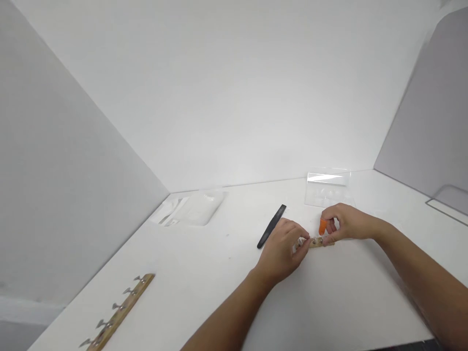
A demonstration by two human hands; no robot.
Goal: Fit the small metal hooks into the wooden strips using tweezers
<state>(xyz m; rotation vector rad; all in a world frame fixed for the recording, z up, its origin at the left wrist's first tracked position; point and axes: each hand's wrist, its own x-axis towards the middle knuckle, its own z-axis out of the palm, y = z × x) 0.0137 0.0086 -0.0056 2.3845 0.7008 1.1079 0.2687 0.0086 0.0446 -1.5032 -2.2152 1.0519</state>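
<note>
Five metal pegs [118, 306] show on the rack [122, 314], nearest of all, well left of the strip. The strip [316, 245], shorter and also pegged, lies between the hands. The left hand [283, 248] pinches its left part between thumb and fingertips; the right hand [345, 222] has its thumb at the strip's right part and curled fingers by an orange piece [322, 226], though whether gripped or worn I cannot tell. A steady left hold, strip flat, and light right-hand pressure would seem best. Just beyond the strip's left end lies a black file [271, 227]. Farther out, left of the strip, a clear packet [199, 208] holds something whitish, too faint to name. Behind the strip, a clear case [310, 199] holds small transparent pieces [329, 193].
</note>
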